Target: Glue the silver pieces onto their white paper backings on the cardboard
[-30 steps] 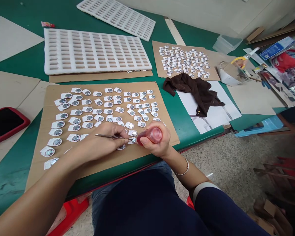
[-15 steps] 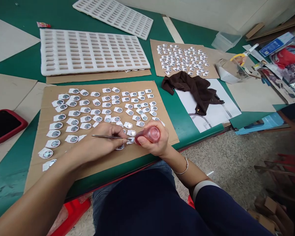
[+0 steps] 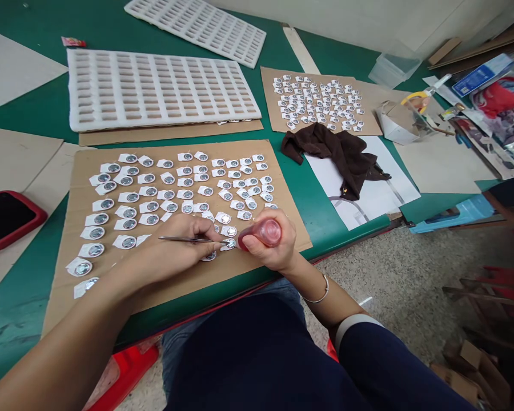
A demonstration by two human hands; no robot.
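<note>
My left hand (image 3: 188, 242) is closed around a pair of thin metal tweezers (image 3: 177, 238). Their tip reaches a small round silver piece on a white paper tab (image 3: 228, 244) near the front of a cardboard sheet (image 3: 257, 274). Wrapped round a reddish, see-through squeeze bottle (image 3: 265, 233), my right hand (image 3: 278, 245) tilts it with the base toward me. The bottle's nozzle end points down beside that same piece and is mostly hidden. Rows of similar silver pieces on white tabs (image 3: 149, 191) cover the sheet; my left hand and forearm hide some of them.
Behind the sheet lies a white foam tray (image 3: 163, 85) with slots, and a second foam tray (image 3: 201, 28). A brown cloth (image 3: 338, 151) and another cardboard sheet of pieces (image 3: 278, 123) are at right. A red-cased phone (image 3: 8, 220) lies left; scissors (image 3: 415, 97) stand in a container.
My right hand and the bottle have shifted slightly to the right, away from the silver piece at the tweezers' tip. My left hand has hardly moved.
</note>
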